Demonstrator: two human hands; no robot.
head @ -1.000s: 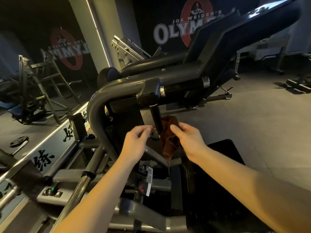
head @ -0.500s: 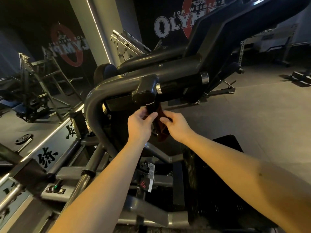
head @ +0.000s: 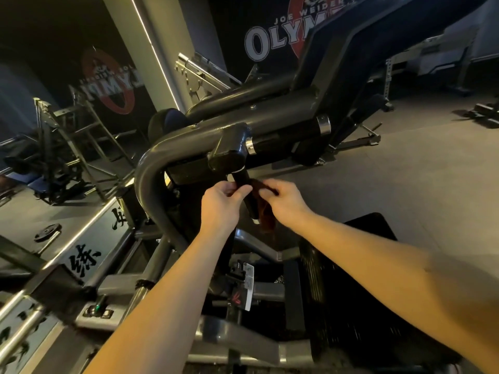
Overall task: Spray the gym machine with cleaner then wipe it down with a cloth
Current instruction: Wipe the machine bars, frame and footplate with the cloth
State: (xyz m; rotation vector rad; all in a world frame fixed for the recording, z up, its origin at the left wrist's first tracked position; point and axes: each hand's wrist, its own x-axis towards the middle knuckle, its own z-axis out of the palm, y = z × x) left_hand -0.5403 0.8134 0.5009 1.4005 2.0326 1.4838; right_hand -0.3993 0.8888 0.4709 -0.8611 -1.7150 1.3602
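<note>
– At far left, a mirror wall (head: 67, 103) and a weight plate (head: 48, 232) on the floor are noted; neither is involved. Status at the gym machine (head: 270, 114)?

– Curved frame tube (head: 147, 171), left of centre: no cloth contact seen. Left hand (head: 220, 202) is curled round the upper part of the vertical handle (head: 247, 195) that hangs under the frame block. Whether a cloth end is also pinched under those fingers cannot be told.

– Cloth location?

– Cloth (head: 266, 214), dark red, is held against the right side of that handle, with its tail hanging past the handle's lower end. It is gripped by the right hand (head: 286, 201), fingers closed over it, just right of the handle.

– Spray step?

– No bottle is in view. Wetness cannot be made out in this light. Spraying is assumed done, not confirmed.

– Remaining?

– Wiping is judged to be at an early stage: only this one handle is being worked. The horizontal grip (head: 286, 143) above right and the black footplate (head: 337, 306) at near right are not touched by the cloth. Both are presumably left to wipe, along with the frame tubes.
</note>
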